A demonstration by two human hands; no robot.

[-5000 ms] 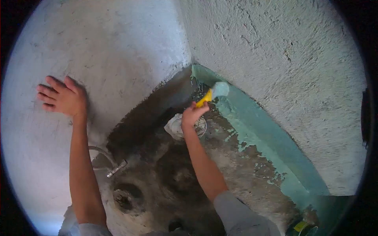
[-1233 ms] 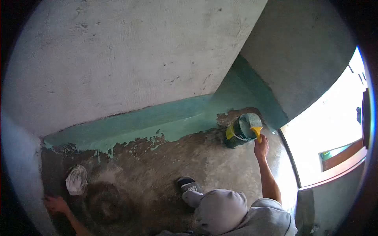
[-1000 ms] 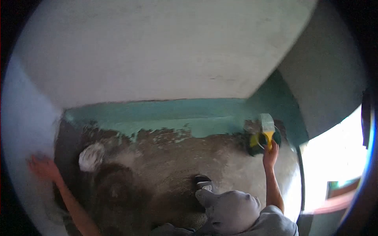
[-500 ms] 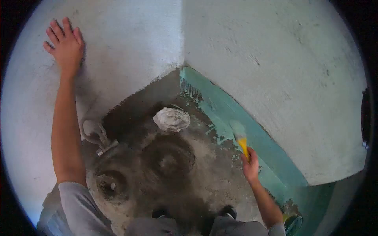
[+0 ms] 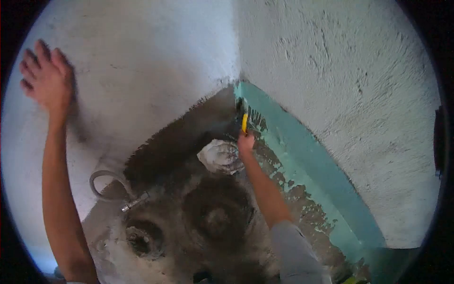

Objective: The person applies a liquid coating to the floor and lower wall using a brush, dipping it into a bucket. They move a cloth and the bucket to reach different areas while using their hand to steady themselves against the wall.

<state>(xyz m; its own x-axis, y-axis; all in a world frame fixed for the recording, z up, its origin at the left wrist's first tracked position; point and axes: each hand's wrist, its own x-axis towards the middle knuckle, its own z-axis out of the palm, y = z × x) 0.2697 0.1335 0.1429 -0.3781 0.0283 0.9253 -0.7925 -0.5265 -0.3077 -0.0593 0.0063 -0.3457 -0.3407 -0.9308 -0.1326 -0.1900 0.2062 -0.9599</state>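
My right hand [image 5: 245, 143] is closed around the yellow handle of a paintbrush [image 5: 244, 123], reaching into the corner where the two walls meet the floor. The bristles are hard to make out against the dark corner. Green coating [image 5: 302, 142] covers the lower band of the right wall and the floor edge beside it, with streaks near the corner. Flat against the left wall [image 5: 142, 52], my left hand [image 5: 49, 80] has its fingers spread and holds nothing.
A white plastic-like bundle [image 5: 218, 156] sits on the floor below the corner. Left of it, a curved hose with a metal end [image 5: 135, 203] lies by the wall. A floor hole [image 5: 142, 241] and a dark round patch [image 5: 217, 213] are in the bare concrete.
My right hand has carried the paintbrush from the green band at right up and left into the corner. My left hand appears lower and further left as the view shifts.
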